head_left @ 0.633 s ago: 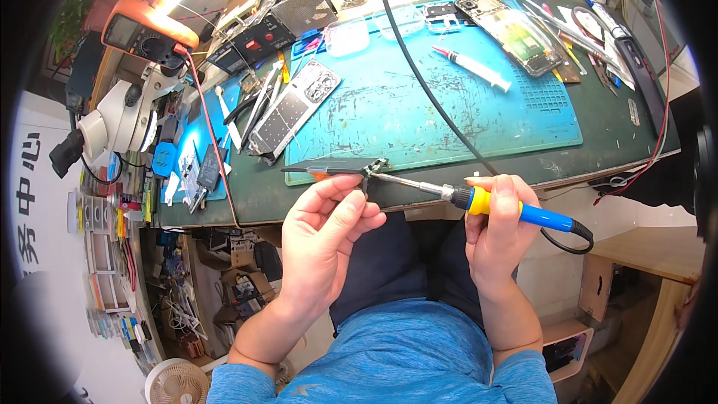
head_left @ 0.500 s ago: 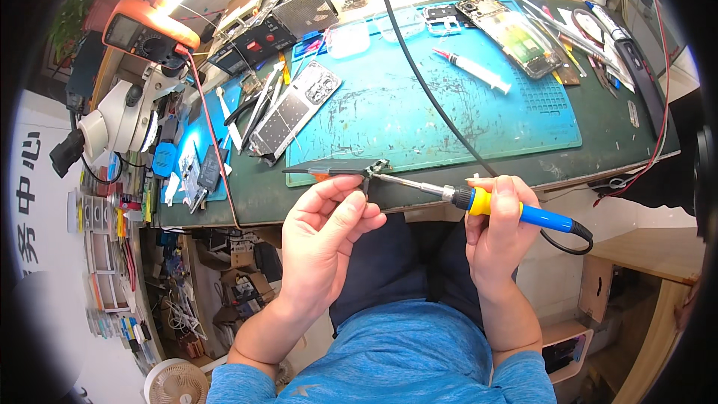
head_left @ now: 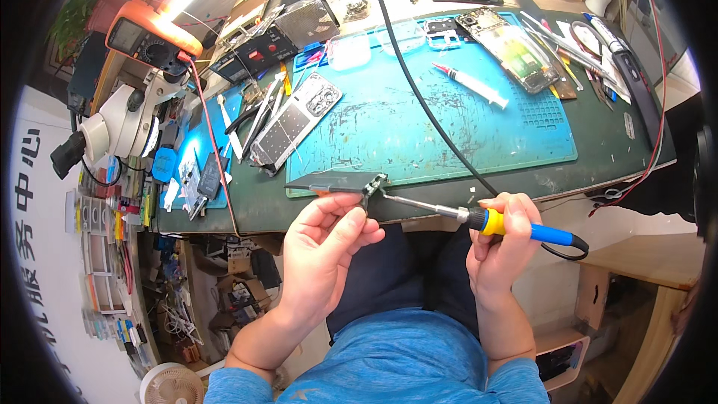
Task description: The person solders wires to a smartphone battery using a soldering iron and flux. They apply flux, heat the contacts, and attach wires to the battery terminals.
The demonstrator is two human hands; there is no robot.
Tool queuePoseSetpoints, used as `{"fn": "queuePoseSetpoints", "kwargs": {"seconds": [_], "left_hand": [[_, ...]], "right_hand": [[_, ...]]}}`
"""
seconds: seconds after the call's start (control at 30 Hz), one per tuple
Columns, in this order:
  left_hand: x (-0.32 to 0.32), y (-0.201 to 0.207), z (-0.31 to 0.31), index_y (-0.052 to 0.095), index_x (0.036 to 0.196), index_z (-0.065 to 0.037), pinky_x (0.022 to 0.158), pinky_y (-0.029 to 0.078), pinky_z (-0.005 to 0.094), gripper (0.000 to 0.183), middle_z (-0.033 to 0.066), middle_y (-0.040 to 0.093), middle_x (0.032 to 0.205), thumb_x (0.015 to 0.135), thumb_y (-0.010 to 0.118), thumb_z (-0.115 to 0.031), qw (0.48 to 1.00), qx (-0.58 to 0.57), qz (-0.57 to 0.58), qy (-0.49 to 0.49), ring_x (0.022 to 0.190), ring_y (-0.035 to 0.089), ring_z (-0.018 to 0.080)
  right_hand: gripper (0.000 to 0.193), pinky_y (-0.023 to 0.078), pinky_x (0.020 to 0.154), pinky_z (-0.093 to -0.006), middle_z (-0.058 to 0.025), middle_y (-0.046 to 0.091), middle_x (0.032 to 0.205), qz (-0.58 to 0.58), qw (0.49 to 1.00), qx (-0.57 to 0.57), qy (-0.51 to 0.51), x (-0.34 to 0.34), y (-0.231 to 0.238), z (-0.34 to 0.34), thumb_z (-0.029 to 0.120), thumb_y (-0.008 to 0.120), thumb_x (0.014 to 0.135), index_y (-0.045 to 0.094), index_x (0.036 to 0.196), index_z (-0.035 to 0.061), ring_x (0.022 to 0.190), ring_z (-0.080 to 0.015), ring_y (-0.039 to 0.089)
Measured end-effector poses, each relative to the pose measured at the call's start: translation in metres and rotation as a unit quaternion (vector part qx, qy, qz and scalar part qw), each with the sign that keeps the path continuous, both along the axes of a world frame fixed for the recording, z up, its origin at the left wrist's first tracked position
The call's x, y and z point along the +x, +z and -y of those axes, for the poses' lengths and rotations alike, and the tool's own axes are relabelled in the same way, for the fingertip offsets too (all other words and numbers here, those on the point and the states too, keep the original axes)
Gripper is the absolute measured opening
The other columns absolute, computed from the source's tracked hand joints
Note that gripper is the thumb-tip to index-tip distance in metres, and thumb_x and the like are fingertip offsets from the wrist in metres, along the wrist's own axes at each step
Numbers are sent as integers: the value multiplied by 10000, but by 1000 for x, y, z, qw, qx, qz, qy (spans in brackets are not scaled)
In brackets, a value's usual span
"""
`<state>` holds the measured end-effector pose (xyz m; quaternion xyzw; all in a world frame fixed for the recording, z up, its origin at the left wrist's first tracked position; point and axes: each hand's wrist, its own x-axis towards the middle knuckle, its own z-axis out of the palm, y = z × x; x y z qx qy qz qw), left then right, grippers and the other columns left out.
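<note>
My left hand (head_left: 321, 247) pinches dark flat part (head_left: 340, 182) over tabletop's (head_left: 598, 146) near edge; right hand (head_left: 502, 247) grips soldering iron (head_left: 492, 221). Tip has just dropped slightly below part's end; contact seems paused.

Iron handle (head_left: 552, 235) smooth plastic; shaft (head_left: 451, 211) shiny metal

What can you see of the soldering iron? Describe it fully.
The soldering iron has a blue handle, a yellow grip, a black collar and a slim metallic-looking shaft; a black cable curves from its tail. The right hand holds it by the grip, near the front edge of the bench. It points left, its tip close to the dark flat piece in the left hand; whether they touch or it is hot cannot be told.
</note>
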<state>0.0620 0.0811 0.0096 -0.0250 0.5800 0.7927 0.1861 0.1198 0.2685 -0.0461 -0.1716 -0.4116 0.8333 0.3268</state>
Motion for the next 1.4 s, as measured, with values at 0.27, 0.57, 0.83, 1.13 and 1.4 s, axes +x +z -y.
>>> {"fn": "queuePoseSetpoints", "kwargs": {"seconds": [0.27,0.57,0.83,1.13,1.4], "left_hand": [[25,-15,16,590,1251,50,929,618,405,265,151,670,1129,1014,649,-55,998,-34,37,-44,1041,714,241],[14,6,46,628,1311,29,840,610,331,314,177,700,1197,1010,658,-54,969,-146,-6,-200,1039,715,188],[-60,16,30,598,1399,-70,1114,428,491,775,138,586,1411,706,891,-256,646,-471,-549,-244,1303,538,391],[-71,-7,42,667,1235,-117,1015,480,496,560,176,588,1401,705,844,-146,610,-395,-640,-250,1232,600,358],[-72,-16,41,681,1188,-125,1039,501,519,434,192,640,1350,768,793,-116,599,-379,-666,-234,1245,636,363]], "right_hand": [[311,293,369,-240,-129,585,716,-66,997,41,-30,11,0,-11,236,530,966,601,813,-25,382,-88,361],[327,259,384,-229,-86,524,703,-74,991,94,-60,4,8,-33,251,488,993,582,834,-18,376,-77,340],[332,258,374,-227,-73,509,721,-35,989,128,-61,1,9,-36,255,490,995,582,834,-21,387,-72,339],[321,253,391,-220,-73,512,711,-13,984,156,-82,-4,10,-39,246,485,979,581,830,-21,390,-67,332],[318,255,403,-207,-89,530,700,-15,969,232,-86,-4,5,-39,253,486,977,590,852,-20,394,-55,335]]}}
